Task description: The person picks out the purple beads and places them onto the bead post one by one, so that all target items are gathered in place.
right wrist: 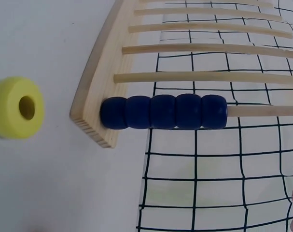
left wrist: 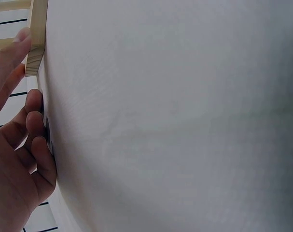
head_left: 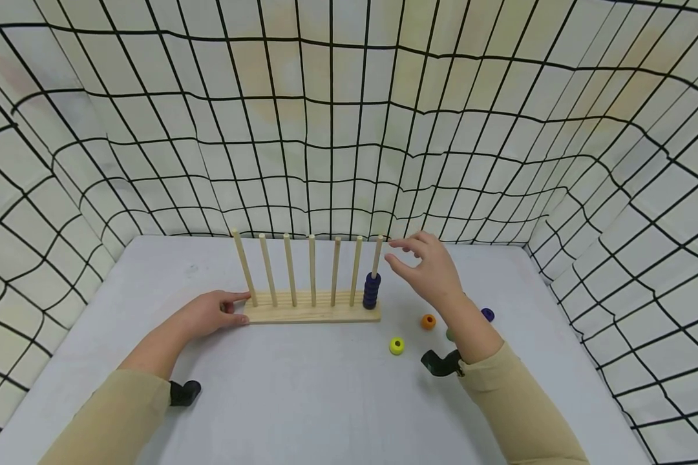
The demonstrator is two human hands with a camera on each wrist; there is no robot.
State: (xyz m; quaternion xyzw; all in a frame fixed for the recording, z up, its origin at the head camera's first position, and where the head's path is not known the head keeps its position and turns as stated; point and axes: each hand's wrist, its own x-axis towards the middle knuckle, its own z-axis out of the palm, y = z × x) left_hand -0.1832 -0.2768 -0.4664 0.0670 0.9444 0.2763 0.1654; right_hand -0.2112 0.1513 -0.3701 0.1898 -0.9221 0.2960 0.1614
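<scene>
Probably light and stiff, the wooden rack (head_left: 311, 315) stands at twelve o'clock on the desk (head_left: 291, 400); the left hand (head_left: 209, 314) pinches its nine-o'clock end (a sound hold). The right hand (head_left: 430, 268), empty, fingers parted, hovers beside the three-o'clock peg (head_left: 377, 257).

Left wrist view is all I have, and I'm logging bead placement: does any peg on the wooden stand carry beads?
Observer: Yes, five dark blue beads are stacked on the rightmost peg of the wooden stand.
Operator: Where is the right hand?
Observer: Near the top of that peg in the head view, the right hand has thumb and fingers apart, no bead visible between them.
Operator: Any loose beads?
Observer: Yellow, orange, blue and a mostly hidden green one.
</scene>
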